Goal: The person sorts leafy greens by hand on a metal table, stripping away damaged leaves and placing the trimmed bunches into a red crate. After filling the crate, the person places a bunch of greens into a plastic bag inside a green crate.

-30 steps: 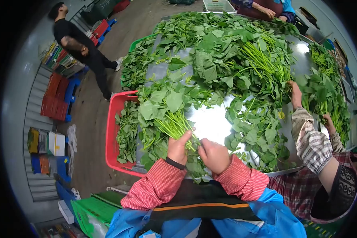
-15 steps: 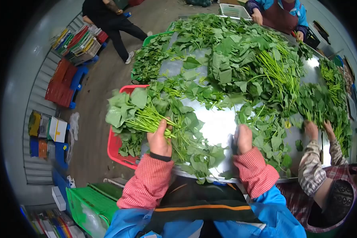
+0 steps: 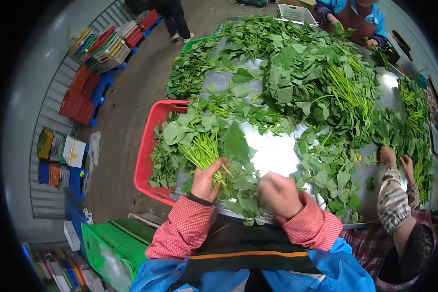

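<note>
A bunch of leafy green stems is held in my left hand, the leaves pointing up and away over the near left part of the metal table. To its right my right hand hangs over the table's near edge, blurred by motion, its fingers curled; what they hold, if anything, cannot be made out. Loose leaves lie between and below the hands. Just left of the bunch, a red basket holds more leafy greens.
Large heaps of greens cover the table's far side. A co-worker's hands are among greens at the right. Another person stands at the far right corner. A green crate is at the lower left.
My right hand has moved left and nearer to my left hand, its fingers curling. My left hand and the bunch have shifted slightly right and down. The walking person at the back has moved away.
</note>
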A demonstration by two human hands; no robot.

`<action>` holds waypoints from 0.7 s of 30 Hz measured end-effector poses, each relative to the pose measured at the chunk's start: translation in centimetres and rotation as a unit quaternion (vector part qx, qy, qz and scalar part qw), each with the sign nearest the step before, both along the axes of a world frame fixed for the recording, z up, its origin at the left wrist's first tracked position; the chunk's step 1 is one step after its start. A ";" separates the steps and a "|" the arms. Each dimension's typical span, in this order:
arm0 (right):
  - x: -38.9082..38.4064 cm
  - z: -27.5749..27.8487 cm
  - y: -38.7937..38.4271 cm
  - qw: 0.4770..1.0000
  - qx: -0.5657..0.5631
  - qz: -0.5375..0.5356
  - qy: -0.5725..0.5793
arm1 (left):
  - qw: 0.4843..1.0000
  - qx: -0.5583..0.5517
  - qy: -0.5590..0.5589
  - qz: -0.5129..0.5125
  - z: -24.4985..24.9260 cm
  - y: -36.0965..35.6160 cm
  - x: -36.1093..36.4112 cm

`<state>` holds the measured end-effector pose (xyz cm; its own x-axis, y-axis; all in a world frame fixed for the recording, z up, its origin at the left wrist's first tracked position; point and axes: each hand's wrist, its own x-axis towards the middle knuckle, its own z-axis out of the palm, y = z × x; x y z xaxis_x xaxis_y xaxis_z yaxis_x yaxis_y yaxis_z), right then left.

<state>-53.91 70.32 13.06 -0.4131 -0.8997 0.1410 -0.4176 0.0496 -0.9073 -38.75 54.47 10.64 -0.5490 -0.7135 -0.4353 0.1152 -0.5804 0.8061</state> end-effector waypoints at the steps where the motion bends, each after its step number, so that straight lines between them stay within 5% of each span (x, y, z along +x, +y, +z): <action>1: -1.1 -1.1 0.0 0.995 0.075 -0.005 0.060 | 1.000 -0.009 0.001 0.008 0.2 0.0 0.2; 2: -1.8 -2.0 0.0 0.982 0.149 -0.011 0.119 | 1.000 -0.006 0.001 -0.011 0.3 0.2 0.5; 3: -2.0 -2.1 -0.2 0.933 0.159 -0.028 0.322 | 0.999 -0.004 0.002 -0.032 0.4 0.3 0.8; 6: -0.7 -1.9 -2.1 0.963 0.015 -0.047 0.264 | 0.997 0.010 0.018 -0.075 0.6 1.3 0.5; 10: 1.0 -2.8 -4.8 0.998 0.021 -0.030 -0.049 | 0.994 -0.026 0.056 -0.089 -0.1 2.9 -0.6; 15: 2.6 0.6 -2.9 0.963 -0.126 -0.015 0.237 | 1.000 0.010 0.018 -0.017 -0.5 2.2 -0.9; 18: 1.7 1.4 -0.7 0.962 -0.192 0.067 0.182 | 0.999 0.033 0.002 -0.016 0.2 1.0 0.1; 20: -1.5 -1.5 0.0 0.989 -0.058 -0.064 0.124 | 0.999 0.038 -0.007 -0.032 0.6 0.6 0.9; 21: -2.8 -2.5 -0.2 0.958 0.045 -0.101 0.265 | 0.998 0.028 -0.006 -0.057 0.8 0.6 1.1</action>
